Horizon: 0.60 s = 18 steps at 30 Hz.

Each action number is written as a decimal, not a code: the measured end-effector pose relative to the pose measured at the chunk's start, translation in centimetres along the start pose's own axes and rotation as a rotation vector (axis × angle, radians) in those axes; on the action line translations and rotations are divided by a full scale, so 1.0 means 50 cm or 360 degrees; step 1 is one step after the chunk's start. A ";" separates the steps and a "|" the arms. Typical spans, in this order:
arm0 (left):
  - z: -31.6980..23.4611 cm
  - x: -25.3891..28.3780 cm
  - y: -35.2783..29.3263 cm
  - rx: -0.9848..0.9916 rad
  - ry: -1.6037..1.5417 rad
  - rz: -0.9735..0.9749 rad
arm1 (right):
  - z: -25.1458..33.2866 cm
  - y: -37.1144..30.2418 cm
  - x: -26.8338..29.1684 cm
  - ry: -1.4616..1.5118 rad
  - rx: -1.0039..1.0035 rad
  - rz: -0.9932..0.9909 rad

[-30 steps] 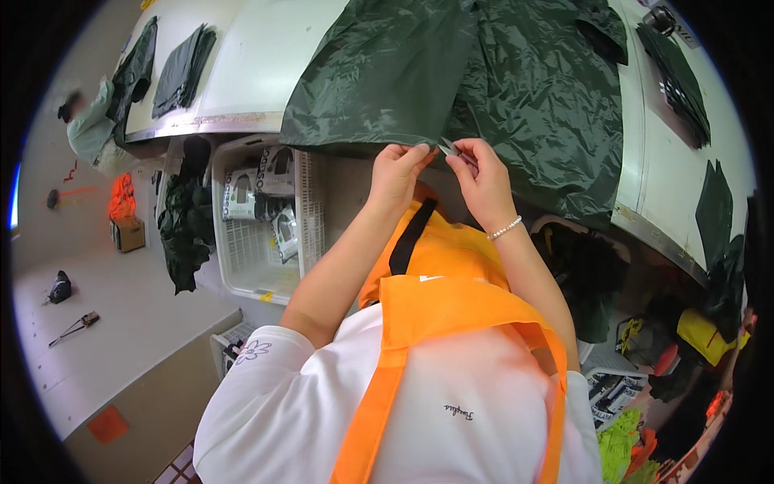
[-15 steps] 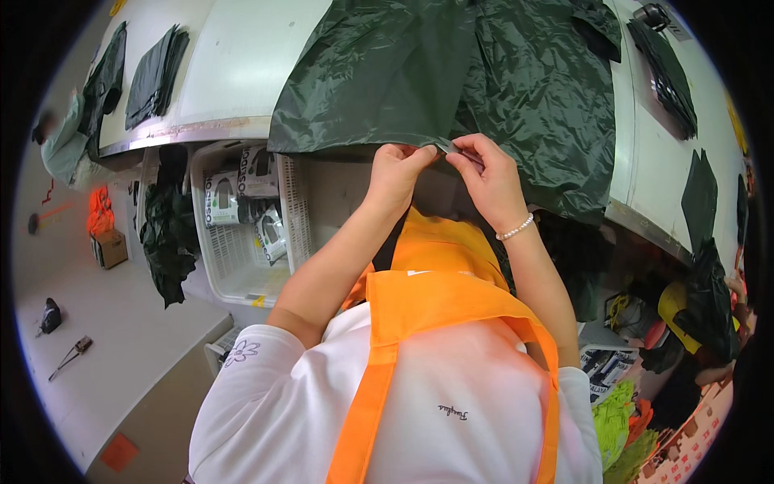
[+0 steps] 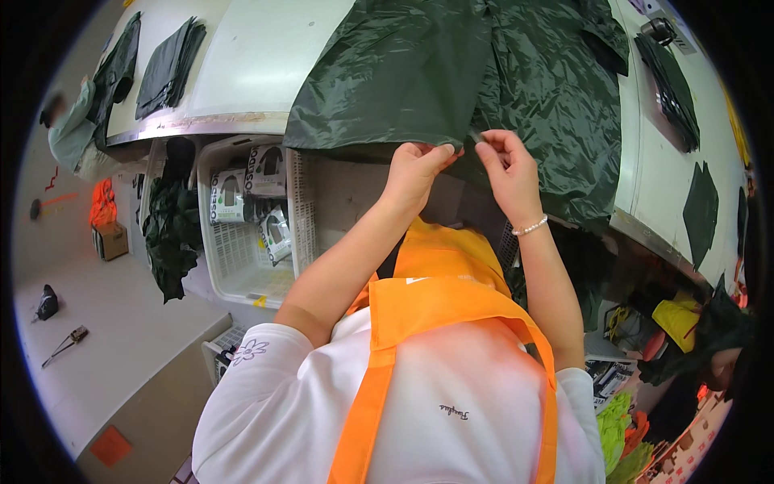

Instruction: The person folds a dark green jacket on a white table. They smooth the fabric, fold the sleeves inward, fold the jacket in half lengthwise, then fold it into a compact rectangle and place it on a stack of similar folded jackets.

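A glossy dark green raincoat (image 3: 403,73) lies spread over the white table (image 3: 242,64), its lower hem hanging at the near edge. My left hand (image 3: 415,173) pinches that hem near the front opening, thumb and forefinger pressed together on the fabric. Just right of it, my right hand (image 3: 512,173) is raised with thumb and forefinger brought together beside the opening. Something small and pale seems to be at those fingertips, too small to name. A short gap separates the two hands.
Below the table edge, a white plastic basket (image 3: 302,210) holds several packaged items. Folded dark green garments (image 3: 169,68) lie at the left, with another stack (image 3: 669,93) at the right. A person (image 3: 72,133) is at the far left; a cardboard box (image 3: 111,240) stands on the floor.
My hands, earlier touching at the hem, have drawn apart, the right one moving rightward and slightly up. At the far right, a dark green garment has been lifted off the table edge.
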<state>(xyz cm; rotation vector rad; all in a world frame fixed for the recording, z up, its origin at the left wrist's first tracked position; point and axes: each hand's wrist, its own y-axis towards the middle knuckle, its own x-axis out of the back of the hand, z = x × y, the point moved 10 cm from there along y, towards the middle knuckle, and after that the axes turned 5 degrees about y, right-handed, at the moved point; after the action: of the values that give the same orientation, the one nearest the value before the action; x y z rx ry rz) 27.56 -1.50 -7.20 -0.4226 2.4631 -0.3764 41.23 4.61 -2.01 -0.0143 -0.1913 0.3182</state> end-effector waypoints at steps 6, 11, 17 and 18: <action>-0.197 0.096 0.092 -0.0392 -0.0054 -0.0131 | -0.079 -0.020 0.005 -0.1050 0.0113 0.0257; -0.253 0.132 0.136 -0.0331 -0.0010 -0.0202 | -0.227 -0.047 0.002 -0.1713 0.0058 0.0449; -0.154 0.159 0.129 -0.0110 -0.0004 -0.0268 | -0.279 0.034 0.183 0.0070 -0.0718 -0.0130; -0.140 0.165 0.128 -0.0075 -0.0008 -0.0280 | -0.281 0.007 0.196 0.0376 -0.1117 -0.0234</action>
<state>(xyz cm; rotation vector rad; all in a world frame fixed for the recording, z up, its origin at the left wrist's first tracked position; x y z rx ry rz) 15.65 2.34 -8.34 -0.6619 2.4408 -0.3893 52.93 8.21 -14.00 -0.7258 -0.0608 0.0884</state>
